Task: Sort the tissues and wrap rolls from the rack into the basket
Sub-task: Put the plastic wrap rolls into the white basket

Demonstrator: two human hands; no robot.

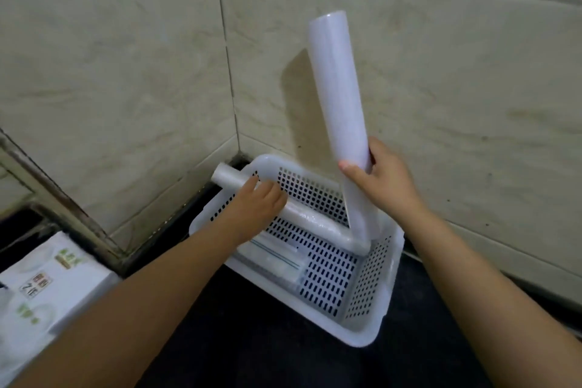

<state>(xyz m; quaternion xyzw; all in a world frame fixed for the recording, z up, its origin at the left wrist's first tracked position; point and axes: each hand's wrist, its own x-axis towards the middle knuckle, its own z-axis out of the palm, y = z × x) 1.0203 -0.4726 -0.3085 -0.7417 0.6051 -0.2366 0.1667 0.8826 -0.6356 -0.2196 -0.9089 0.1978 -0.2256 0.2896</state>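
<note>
A white perforated plastic basket [362, 334] stands on the dark counter in the tiled corner. My right hand [382, 181] is shut on a long white wrap roll [335, 88], held nearly upright with its lower end inside the basket's far right corner. My left hand [256, 201] grips a second white wrap roll [318, 225] that lies slanted across the basket, one end poking over the far left rim and the other end low near the right side. A flat clear package with blue lines [278, 257] lies on the basket floor.
White tissue packs with green print [53, 283] sit at the left on the counter. Beige tiled walls [126, 72] close in behind and to the left. A metal frame edge [47, 186] runs diagonally at the left. Dark countertop [267, 340] lies in front of the basket.
</note>
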